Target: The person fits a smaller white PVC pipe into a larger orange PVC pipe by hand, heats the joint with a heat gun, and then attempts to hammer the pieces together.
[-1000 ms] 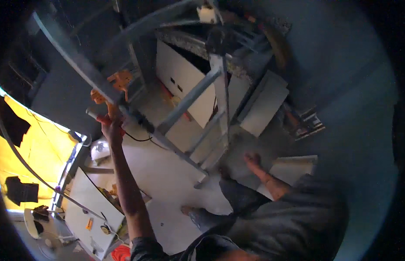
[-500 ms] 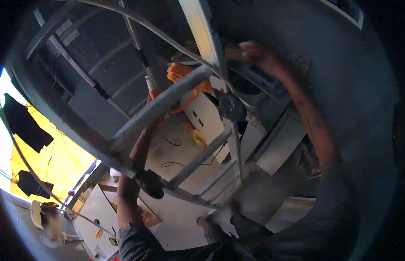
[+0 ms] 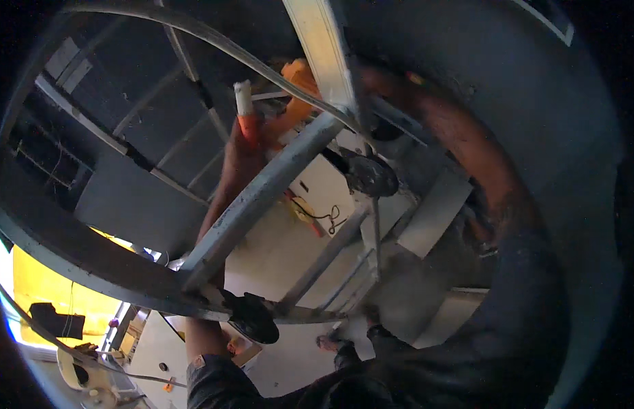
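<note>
A grey metal ladder point(image 3: 262, 194) spans the middle of the head view, with black end caps on its lower rails. Behind its thick rung, my left hand point(image 3: 257, 151) is closed around a red-orange cylinder with a white tip point(image 3: 244, 99), which points upward. Beside it is an orange object point(image 3: 300, 80), partly hidden by the ladder; its kind is unclear. My right arm reaches up along the dark wall. My right hand point(image 3: 385, 83) is blurred and partly behind the pale upright rail point(image 3: 319, 41), so its fingers do not show clearly.
Below are white boards point(image 3: 436, 215), a black cable point(image 3: 330, 219) and a yellow-and-red item point(image 3: 305, 213) on the floor. At lower left stand a white table point(image 3: 150, 358) and a cluttered chair point(image 3: 71, 368). Yellow sheeting point(image 3: 58, 276) hangs at far left.
My left hand has risen with the red-orange and white cylinder. My right hand has moved left toward the upright rail. The view has shifted, and the ladder appears lower at left.
</note>
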{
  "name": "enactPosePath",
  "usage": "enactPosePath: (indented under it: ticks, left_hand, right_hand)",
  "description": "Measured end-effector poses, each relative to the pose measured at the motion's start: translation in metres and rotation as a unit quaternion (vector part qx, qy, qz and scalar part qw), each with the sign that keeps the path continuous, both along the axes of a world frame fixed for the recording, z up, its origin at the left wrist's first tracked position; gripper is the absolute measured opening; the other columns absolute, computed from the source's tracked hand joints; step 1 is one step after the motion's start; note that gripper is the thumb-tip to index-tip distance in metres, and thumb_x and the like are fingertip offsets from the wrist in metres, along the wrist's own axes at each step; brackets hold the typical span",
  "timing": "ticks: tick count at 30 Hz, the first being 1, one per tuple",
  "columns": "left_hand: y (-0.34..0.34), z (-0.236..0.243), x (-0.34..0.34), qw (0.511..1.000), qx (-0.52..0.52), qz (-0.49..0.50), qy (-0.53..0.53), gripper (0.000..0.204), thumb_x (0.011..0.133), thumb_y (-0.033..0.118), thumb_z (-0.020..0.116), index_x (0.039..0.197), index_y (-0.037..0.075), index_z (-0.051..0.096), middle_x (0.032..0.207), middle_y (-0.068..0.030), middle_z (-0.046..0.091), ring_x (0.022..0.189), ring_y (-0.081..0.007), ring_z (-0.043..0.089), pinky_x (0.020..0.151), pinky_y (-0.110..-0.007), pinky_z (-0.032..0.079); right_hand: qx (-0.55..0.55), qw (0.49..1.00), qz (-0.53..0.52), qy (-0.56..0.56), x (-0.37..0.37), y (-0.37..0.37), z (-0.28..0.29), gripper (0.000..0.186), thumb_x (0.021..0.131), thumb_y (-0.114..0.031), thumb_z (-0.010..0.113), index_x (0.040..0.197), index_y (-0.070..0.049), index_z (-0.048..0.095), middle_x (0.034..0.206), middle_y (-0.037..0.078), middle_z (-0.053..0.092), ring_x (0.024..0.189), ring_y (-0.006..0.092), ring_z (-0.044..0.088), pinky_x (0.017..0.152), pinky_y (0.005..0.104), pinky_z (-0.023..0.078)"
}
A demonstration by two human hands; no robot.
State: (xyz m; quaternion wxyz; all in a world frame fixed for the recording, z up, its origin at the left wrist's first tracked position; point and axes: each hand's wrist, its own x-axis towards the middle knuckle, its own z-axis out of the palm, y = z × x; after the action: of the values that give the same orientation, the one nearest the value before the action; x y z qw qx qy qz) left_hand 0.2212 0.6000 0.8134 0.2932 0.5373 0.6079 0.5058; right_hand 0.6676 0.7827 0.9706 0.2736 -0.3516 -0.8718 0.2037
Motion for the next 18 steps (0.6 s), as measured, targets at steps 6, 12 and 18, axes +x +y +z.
enactPosePath:
  ticks: [6, 12, 18]
  left_hand:
    - [-0.003, 0.019, -0.003, 1.000, 0.000, 0.007, 0.024, 0.028, 0.089, 0.020, 0.063, 0.111, 0.004, 0.059, 0.093, -0.0063, 0.062, 0.080, -0.0149, 0.061, 0.072, -0.031, 0.051]
    - [-0.125, 0.067, -0.041, 0.992, 0.041, 0.103, 0.057, 0.028, 0.089, 0.021, 0.063, 0.112, 0.004, 0.059, 0.094, -0.0062, 0.062, 0.080, -0.0148, 0.060, 0.072, -0.031, 0.051]
    - [-0.235, 0.064, -0.035, 0.976, 0.038, 0.214, 0.021, 0.029, 0.090, 0.021, 0.062, 0.113, 0.004, 0.059, 0.094, -0.0060, 0.062, 0.081, -0.0147, 0.060, 0.073, -0.031, 0.051]
  right_hand:
    - [0.029, 0.995, -0.078, 0.048, 0.112, -0.035, 0.066, 0.058, 0.082, -0.022, 0.074, 0.132, -0.004, 0.050, 0.123, 0.009, 0.059, 0.111, 0.0173, 0.058, 0.096, 0.0348, 0.047]
    - [0.210, 0.955, -0.141, 0.155, 0.221, -0.154, 0.233, 0.060, 0.081, -0.017, 0.076, 0.132, -0.003, 0.049, 0.122, 0.007, 0.059, 0.111, 0.0149, 0.057, 0.095, 0.0337, 0.047]
    - [0.356, 0.875, -0.229, 0.234, 0.185, -0.293, 0.403, 0.059, 0.081, -0.016, 0.074, 0.132, 0.001, 0.047, 0.122, 0.008, 0.059, 0.109, 0.0166, 0.057, 0.094, 0.0307, 0.046]
